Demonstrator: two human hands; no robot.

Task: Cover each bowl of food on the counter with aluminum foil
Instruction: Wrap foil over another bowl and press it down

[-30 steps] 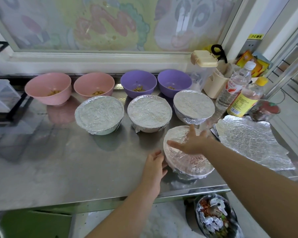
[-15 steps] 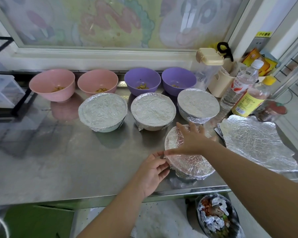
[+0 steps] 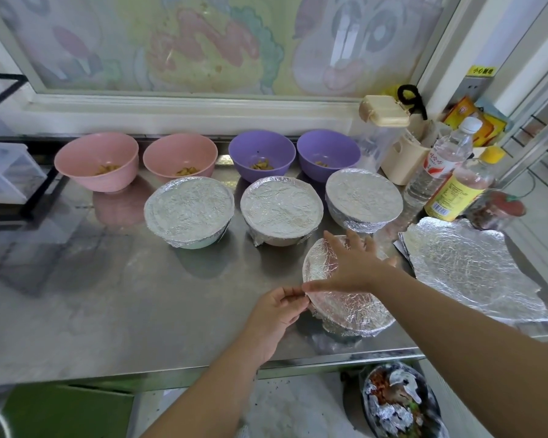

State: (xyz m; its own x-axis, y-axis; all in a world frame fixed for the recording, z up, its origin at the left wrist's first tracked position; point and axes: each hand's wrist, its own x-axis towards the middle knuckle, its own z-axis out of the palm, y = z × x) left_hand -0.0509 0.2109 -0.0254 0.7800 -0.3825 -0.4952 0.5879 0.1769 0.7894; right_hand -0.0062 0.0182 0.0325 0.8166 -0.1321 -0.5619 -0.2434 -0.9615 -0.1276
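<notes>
A foil-covered bowl (image 3: 351, 308) sits near the counter's front edge. My right hand (image 3: 355, 263) lies flat on its foil top with fingers spread. My left hand (image 3: 276, 308) pinches the foil at the bowl's left rim. Behind it stand three more foil-covered bowls (image 3: 189, 211) (image 3: 281, 210) (image 3: 363, 197). Along the back are two pink bowls (image 3: 97, 159) (image 3: 180, 156) and two purple bowls (image 3: 261, 154) (image 3: 328, 153), all uncovered with a little food inside. Loose foil sheets (image 3: 469, 267) lie flat at the right.
The steel counter (image 3: 92, 305) runs left to right. Bottles (image 3: 437, 165) (image 3: 459, 188), a cream container (image 3: 402, 159) and a jar (image 3: 494, 210) crowd the back right. A black wire rack (image 3: 10, 172) stands at the left. A bin with foil scraps (image 3: 399, 403) sits below the counter edge.
My left hand has moved from the counter beside the bowl up to its left rim and now pinches the foil. My right hand has spread flatter on the foil top.
</notes>
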